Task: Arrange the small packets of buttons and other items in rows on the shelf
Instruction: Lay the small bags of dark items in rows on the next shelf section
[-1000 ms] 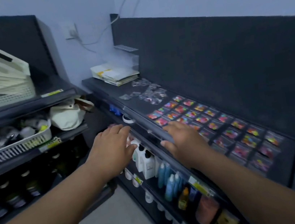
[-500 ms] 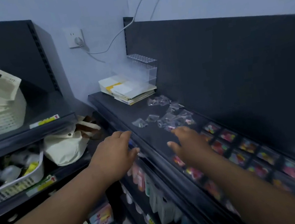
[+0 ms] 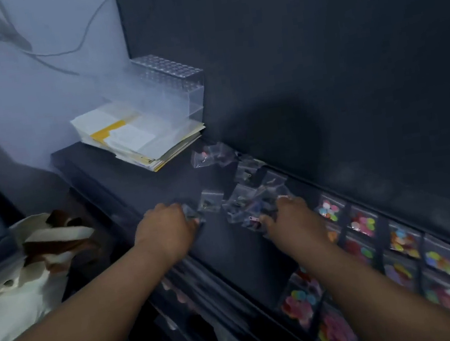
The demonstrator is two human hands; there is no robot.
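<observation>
Shelf: the dark flat shelf (image 3: 138, 182) carries everything, with a dark panel along its back edge.
Done: square clear packets of bright coloured buttons (image 3: 401, 243) lie in neat rows across the right part, from front edge to back.
Left to do: a loose pile of small clear plastic packets (image 3: 250, 192) sits jumbled near the back edge, mid-shelf.
Left hand: my left hand (image 3: 166, 232) curls its fingers on one single clear packet (image 3: 194, 215) just left of the pile.
Right hand: my right hand (image 3: 292, 218) grips packets at the pile's near side, fingers curled.
Progress: I judge it well past halfway.
</observation>
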